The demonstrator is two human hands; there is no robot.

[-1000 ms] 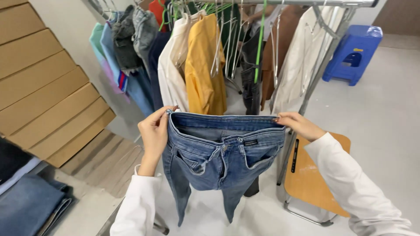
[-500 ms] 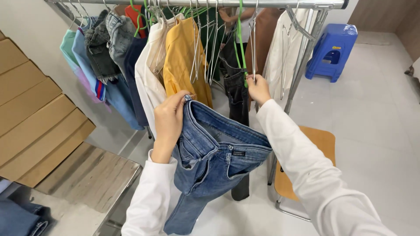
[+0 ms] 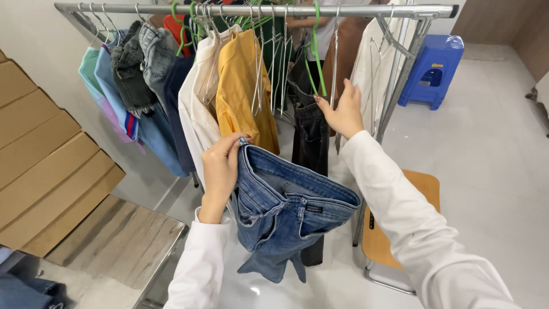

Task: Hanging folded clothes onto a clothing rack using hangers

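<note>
Two hands at work, one garment in play. Item: blue jeans (image 3: 289,214), held at the waistband by your left hand (image 3: 220,169), fingers curled shut over the denim edge, legs hanging free below and in front of the dark trousers (image 3: 311,134) on the rack. Item: your right hand (image 3: 343,111), raised among the hangers, fingers loosely bent around the lower part of a green hanger (image 3: 314,63); whether it truly grips or only touches it, you cannot tell. Item: metal rail (image 3: 257,10), crowded with a yellow shirt (image 3: 243,86), a white shirt (image 3: 197,109) and several bare wire hangers (image 3: 269,68). Handling note, as judgement: keep the left grip firm so the waistband does not slip, draw the hanger clear of its neighbours before lifting, and mind the hooks tangling. Nearby: wooden chair (image 3: 426,189), blue stool (image 3: 432,68), stacked cardboard (image 3: 46,171).
</note>
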